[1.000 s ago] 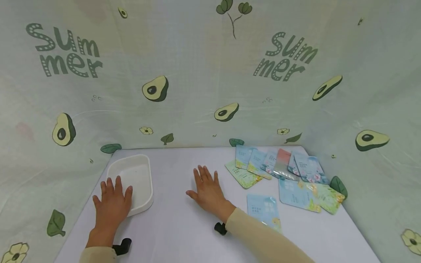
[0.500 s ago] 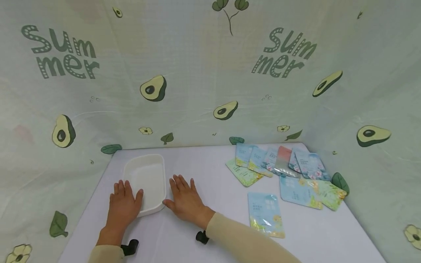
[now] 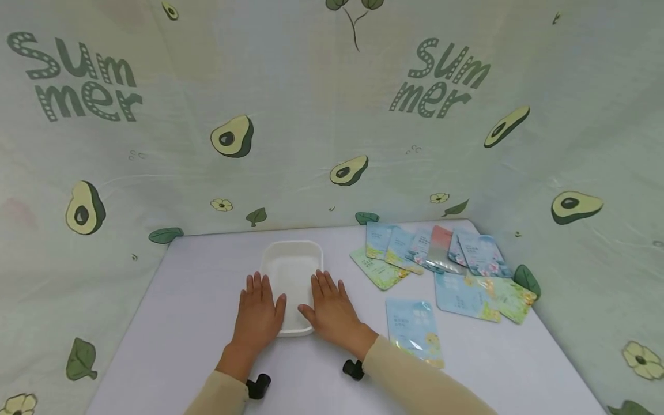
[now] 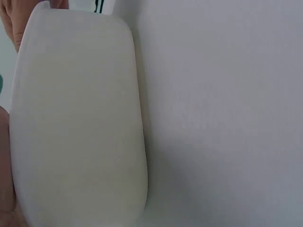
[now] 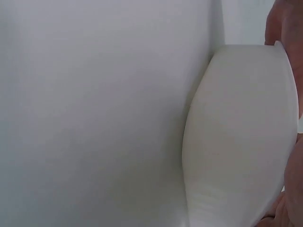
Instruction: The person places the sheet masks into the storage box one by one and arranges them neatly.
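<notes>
A white plastic tray (image 3: 290, 260) with rounded corners sits on the white tabletop in front of me. My left hand (image 3: 259, 314) rests against its left side, fingers straight and pointing forward. On the opposite side, my right hand (image 3: 334, 309) lies along the right rim, its fingers also straight. Both thumbs extend toward the tray's interior. In the left wrist view, the tray's outer wall (image 4: 80, 118) fills the left part, with bits of a hand at the edge. The right wrist view shows the tray's wall (image 5: 241, 127) with a hand partly visible behind its rim.
Several flat face-mask-like packets overlap at the back right, among them a pink and silver packet (image 3: 443, 248) and a green packet (image 3: 381, 268). A single light-blue packet (image 3: 413, 328) lies near my right forearm. A patterned cloth (image 3: 290, 115) hangs behind the table.
The tray has moved right from the table's left side to the middle, with my left hand beside it. My right hand first went left to the tray, then back right along with it.
</notes>
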